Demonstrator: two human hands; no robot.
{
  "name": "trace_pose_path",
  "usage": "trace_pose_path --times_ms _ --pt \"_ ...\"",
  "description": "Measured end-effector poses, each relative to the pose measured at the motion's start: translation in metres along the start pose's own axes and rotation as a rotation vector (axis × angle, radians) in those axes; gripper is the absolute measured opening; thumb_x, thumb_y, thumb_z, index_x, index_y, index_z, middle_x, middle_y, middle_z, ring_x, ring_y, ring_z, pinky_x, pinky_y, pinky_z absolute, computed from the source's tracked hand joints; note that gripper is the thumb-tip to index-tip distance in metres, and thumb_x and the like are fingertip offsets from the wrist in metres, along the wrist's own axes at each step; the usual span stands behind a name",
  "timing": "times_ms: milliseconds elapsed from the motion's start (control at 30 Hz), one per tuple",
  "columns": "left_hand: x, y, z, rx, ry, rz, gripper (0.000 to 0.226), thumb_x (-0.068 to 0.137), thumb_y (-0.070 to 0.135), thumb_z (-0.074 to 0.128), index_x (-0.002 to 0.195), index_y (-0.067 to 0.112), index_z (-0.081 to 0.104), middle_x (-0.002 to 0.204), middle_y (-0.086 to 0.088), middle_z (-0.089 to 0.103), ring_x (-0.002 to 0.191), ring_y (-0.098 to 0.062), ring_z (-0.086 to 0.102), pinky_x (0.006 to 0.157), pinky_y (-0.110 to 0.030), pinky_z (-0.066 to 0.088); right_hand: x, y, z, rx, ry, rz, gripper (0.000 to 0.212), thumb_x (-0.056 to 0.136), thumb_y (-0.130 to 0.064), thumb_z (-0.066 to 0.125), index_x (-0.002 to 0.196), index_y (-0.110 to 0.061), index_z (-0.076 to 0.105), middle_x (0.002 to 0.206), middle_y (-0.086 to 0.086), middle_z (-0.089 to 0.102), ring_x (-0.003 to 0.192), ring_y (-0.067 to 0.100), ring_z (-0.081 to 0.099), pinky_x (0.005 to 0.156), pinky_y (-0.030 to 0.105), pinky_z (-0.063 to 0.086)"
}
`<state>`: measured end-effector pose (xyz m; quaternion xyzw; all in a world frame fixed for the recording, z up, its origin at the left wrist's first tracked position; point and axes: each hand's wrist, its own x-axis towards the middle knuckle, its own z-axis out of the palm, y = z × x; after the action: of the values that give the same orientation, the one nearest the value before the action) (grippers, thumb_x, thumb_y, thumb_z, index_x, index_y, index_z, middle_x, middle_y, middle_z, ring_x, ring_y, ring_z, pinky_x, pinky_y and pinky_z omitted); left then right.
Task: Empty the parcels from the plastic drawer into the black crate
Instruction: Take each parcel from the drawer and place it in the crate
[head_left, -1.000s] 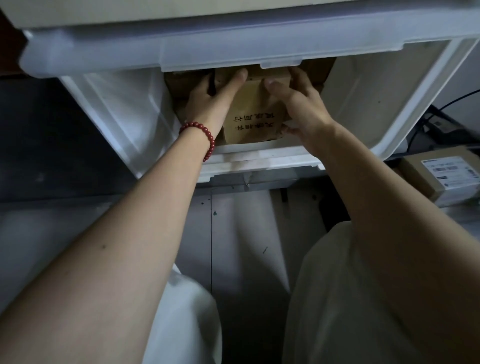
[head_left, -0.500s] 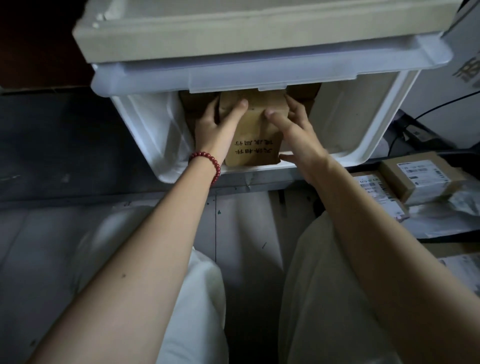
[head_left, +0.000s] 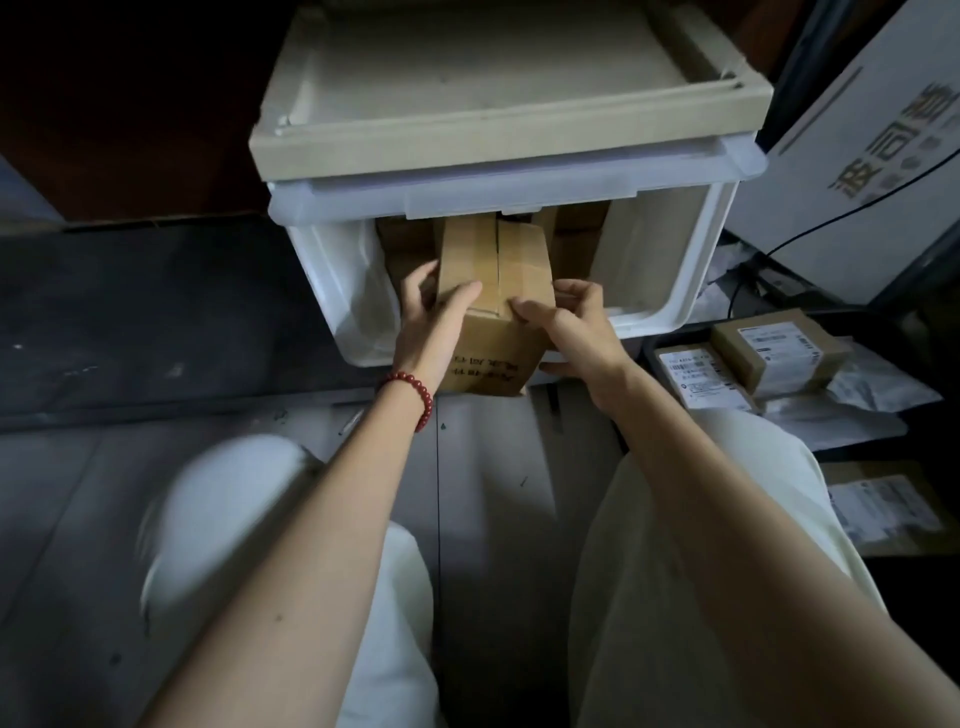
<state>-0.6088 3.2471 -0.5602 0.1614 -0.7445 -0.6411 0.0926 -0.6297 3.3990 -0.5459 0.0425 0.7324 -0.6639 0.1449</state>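
Cardboard box (head_left: 493, 270) now halfway out of the drawer (head_left: 337, 291), formerly deep inside

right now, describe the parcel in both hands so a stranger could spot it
Find the open white plastic drawer at top centre. At its front rim, the left hand and right hand grip a brown cardboard box. Unlike the boxes behind it, it shows a taped top seam and dark printed characters on its near face.

1 head-worn view looks forward and steeply down, close over the open plastic drawer (head_left: 670, 291) and floor.
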Motion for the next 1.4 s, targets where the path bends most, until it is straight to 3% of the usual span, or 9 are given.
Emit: trace_pose_path --times_ms 267,467,600,767,900,1000,1100,1233,1400 --pt "-0.03 0.001 -0.002 -0.052 0.073 -0.157 0.041 0.096 0.052 0.043 0.13 0.031 0.04 0.121 0.003 0.048 0.105 -0.014 0.052 0.083 -0.029 0.044 -0.012 0.006 -0.023 0.024 -0.146 0.164 0.066 0.09 -0.013 0.06 0.147 -0.031 0.031 0.128 0.001 0.053 0.115 0.02 0.049 0.098 0.045 0.04" --pt "-0.04 0.001 -0.032 -0.091 -0.075 -0.304 0.116 0.052 0.053 0.086 0.145 0.015 0.028 0.129 0.001 0.056 0.116 -0.019 0.056 0.098 -0.04 0.048 -0.018 0.037 -0.024 0.188 -0.252 0.111 0.059 0.093 0.009 0.047 0.144 -0.02 0.039 0.118 0.002 0.057 0.103 0.017 0.055 0.085 0.035 0.049" --pt "-0.047 -0.004 -0.039 -0.054 -0.06 -0.248 0.091 0.044 0.056 0.084 0.123 0.023 0.053 0.114 0.008 0.065 0.108 -0.013 0.06 0.085 -0.031 0.051 -0.02 0.032 -0.005 0.101 -0.269 0.049 0.062 0.093 -0.051 0.05 0.145 -0.02 0.039 0.136 0.005 0.054 0.123 0.021 0.052 0.108 0.044 0.04" --pt "-0.068 -0.028 -0.033 -0.081 0.018 -0.144 0.07 0.062 0.061 0.071 0.12 0.033 0.043 0.108 0.017 0.06 0.095 0.003 0.058 0.067 -0.017 0.047 -0.027 0.027 0.003 -0.125 -0.3 -0.015 0.103 0.068 -0.07 0.059 0.151 -0.024 0.021 0.129 -0.004 0.053 0.101 0.001 0.056 0.077 0.018 0.044" --pt "-0.07 -0.038 -0.036 -0.211 0.024 -0.219 0.057 0.07 0.071 0.053 0.117 0.042 0.043 0.119 0.008 0.06 0.108 -0.013 0.059 0.091 -0.046 0.051 -0.029 0.027 -0.001 -0.081 -0.277 -0.018 0.092 0.071 -0.07 0.063 0.143 -0.02 0.038 0.126 0.004 0.062 0.107 0.017 0.063 0.092 0.035 0.051" --pt "-0.066 -0.033 -0.042 -0.233 -0.051 -0.236 0.063 0.067 0.084 0.051 0.118 0.048 0.047 0.122 0.007 0.061 0.115 -0.019 0.056 0.098 -0.057 0.044 -0.033 0.025 -0.006 0.018 -0.359 0.016 0.073 0.074 -0.07 0.054 0.129 -0.022 0.056 0.117 0.007 0.069 0.102 0.024 0.068 0.076 0.032 0.056" --pt "-0.073 -0.035 -0.043 -0.232 -0.2 -0.268 0.092 0.053 0.095 0.044 0.129 0.043 0.05 0.123 0.006 0.064 0.115 -0.02 0.058 0.095 -0.054 0.046 -0.036 0.029 -0.011 0.113 -0.484 0.088 0.052 0.08 -0.065 0.047 0.106 -0.028 0.073 0.112 0.007 0.071 0.098 0.024 0.07 0.069 0.029 0.056" --pt "-0.08 -0.042 -0.042 -0.191 -0.211 -0.292 0.096 0.051 0.098 0.038 0.125 0.04 0.055 0.117 0.002 0.067 0.106 -0.019 0.064 0.084 -0.045 0.055 -0.034 0.037 -0.013 0.07 -0.399 0.135 0.046 0.093 -0.056 0.042 0.106 -0.023 0.072 0.114 0.01 0.07 0.105 0.027 0.067 0.095 0.044 0.051" --pt "-0.078 -0.041 -0.051 -0.121 -0.094 -0.245 0.07 0.064 0.077 0.058 0.121 0.037 0.054 0.113 0.011 0.065 0.106 -0.012 0.059 0.078 -0.033 0.05 -0.035 0.041 -0.013 -0.078 -0.319 0.08 0.026 0.103 -0.033 0.04 0.119 -0.019 0.053 0.108 0.001 0.066 0.097 0.016 0.066 0.068 0.033 0.054"
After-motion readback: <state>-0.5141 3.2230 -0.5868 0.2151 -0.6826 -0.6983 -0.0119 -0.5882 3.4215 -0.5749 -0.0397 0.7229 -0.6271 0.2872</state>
